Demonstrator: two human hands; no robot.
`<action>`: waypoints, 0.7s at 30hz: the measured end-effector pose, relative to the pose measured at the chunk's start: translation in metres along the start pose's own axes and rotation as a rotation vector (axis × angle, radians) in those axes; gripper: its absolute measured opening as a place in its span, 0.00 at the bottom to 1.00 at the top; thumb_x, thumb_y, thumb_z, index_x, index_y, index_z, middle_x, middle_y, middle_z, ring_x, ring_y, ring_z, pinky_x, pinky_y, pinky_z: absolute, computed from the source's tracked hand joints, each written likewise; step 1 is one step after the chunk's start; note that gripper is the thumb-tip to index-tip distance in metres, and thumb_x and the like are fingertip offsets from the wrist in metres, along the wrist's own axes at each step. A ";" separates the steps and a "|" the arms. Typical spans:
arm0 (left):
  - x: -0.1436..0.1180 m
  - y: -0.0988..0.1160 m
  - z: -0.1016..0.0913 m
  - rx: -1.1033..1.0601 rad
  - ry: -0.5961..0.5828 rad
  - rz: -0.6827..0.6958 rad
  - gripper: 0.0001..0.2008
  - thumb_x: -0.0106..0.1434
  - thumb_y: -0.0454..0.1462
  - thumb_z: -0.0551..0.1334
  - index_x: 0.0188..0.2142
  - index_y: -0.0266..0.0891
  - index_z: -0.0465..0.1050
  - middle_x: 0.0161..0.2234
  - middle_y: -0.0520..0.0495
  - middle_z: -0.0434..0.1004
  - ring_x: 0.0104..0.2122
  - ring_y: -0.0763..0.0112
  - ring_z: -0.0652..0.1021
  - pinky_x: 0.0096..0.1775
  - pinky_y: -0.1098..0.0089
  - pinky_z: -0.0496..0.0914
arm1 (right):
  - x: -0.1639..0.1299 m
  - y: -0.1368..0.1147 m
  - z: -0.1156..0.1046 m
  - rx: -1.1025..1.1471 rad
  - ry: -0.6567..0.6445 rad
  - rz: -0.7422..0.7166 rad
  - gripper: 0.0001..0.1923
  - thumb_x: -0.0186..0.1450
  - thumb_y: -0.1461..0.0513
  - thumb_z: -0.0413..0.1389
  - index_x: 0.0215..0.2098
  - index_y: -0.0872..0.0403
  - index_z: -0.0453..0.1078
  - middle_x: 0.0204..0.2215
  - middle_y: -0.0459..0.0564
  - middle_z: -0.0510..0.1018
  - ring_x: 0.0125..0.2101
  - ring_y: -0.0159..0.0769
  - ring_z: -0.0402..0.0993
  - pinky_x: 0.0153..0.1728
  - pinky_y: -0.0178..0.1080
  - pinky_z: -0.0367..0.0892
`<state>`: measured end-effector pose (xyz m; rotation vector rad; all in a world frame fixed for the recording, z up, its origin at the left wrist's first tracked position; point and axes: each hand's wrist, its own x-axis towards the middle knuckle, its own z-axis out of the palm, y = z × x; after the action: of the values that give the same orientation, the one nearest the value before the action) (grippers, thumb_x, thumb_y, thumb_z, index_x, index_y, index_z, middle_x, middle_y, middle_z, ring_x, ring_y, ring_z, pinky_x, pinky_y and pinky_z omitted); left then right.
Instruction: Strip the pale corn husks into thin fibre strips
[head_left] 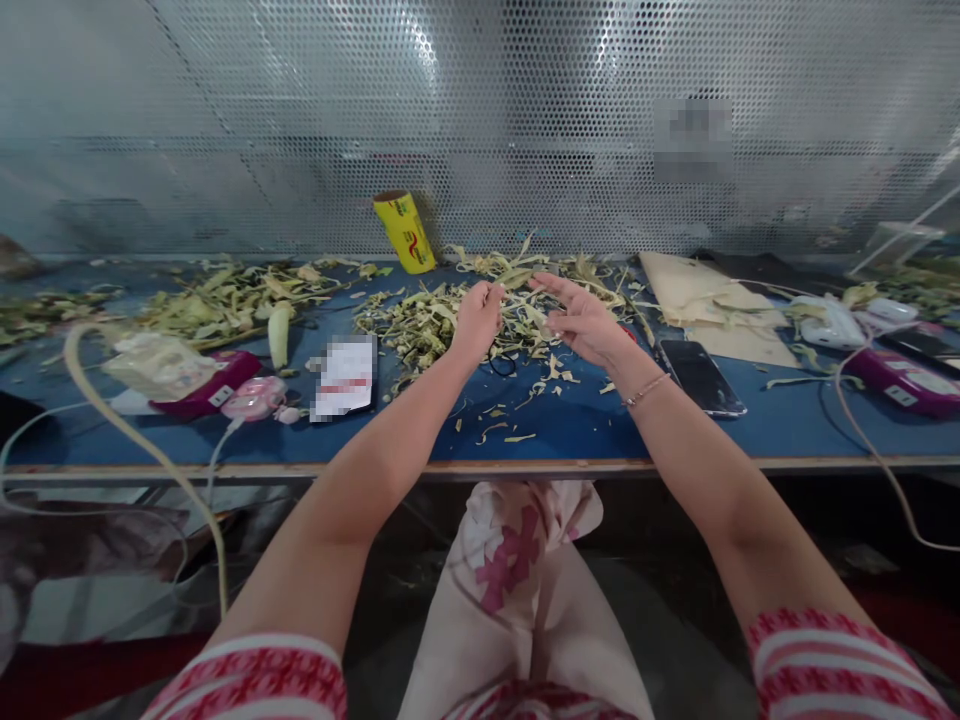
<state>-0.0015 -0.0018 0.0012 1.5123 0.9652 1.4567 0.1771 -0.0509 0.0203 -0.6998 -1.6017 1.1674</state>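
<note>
My left hand (477,322) is closed in a pinch on a pale green dried leaf (514,279), above a pile of dried plant pieces. The leaf stretches from its fingertips toward my right hand (583,318). My right hand has its fingers apart; whether a fingertip touches the leaf I cannot tell. Below and between both hands spreads the pile of dried plant pieces (420,325), greenish and curled, with longer pale strips at the back. Small loose scraps (495,430) lie on the blue tabletop (555,440) nearer me.
Behind stands a yellow tube (406,232) before a perforated metal panel (510,120). Another leaf heap (225,300) lies left, by a white card (345,378) and a purple device (210,385). A phone (701,377), brown paper (697,295) and another purple device (907,382) lie right.
</note>
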 end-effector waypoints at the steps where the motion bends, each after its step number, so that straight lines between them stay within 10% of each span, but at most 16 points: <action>1: -0.002 0.002 0.000 0.020 -0.018 0.016 0.17 0.61 0.52 0.59 0.28 0.41 0.63 0.16 0.57 0.52 0.16 0.77 0.57 0.24 0.72 0.53 | 0.001 0.000 -0.002 0.007 0.021 -0.001 0.33 0.55 0.66 0.59 0.58 0.45 0.63 0.63 0.47 0.61 0.23 0.21 0.59 0.24 0.31 0.67; 21: 0.004 -0.002 0.006 -0.186 0.043 -0.015 0.20 0.61 0.52 0.60 0.25 0.41 0.59 0.13 0.61 0.44 0.13 0.82 0.52 0.19 0.74 0.52 | -0.002 -0.006 -0.003 0.060 -0.026 0.003 0.32 0.55 0.68 0.58 0.58 0.46 0.64 0.63 0.47 0.61 0.22 0.20 0.57 0.23 0.31 0.67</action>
<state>0.0045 0.0023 0.0009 1.3416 0.8393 1.5289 0.1812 -0.0539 0.0253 -0.6510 -1.5815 1.2261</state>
